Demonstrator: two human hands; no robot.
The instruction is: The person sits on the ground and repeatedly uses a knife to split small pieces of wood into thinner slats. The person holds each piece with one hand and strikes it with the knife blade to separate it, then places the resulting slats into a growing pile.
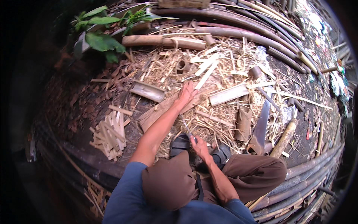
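Observation:
My left hand [187, 93] reaches out over a wooden board [158, 112] lying on the ground. Its fingers close at the lower end of a pale, flat bamboo strip [207, 74], which slants up and away to the right. Nearer to me, my right hand [201, 147] is wrapped round the handle of a knife [184, 121]. The blade points forward and left, toward the board's near edge. Halved bamboo pieces lie on both sides of my left hand: one at the left [148, 92], another at the right [228, 95].
A pile of short bamboo slats [110, 135] lies at the left. Right of my feet are a handsaw [261, 125] and a bamboo tube [244, 122]. Shavings [220, 123] cover the ground. Long bamboo poles [238, 35] curve across the back; more poles [298, 183] lie at the near right.

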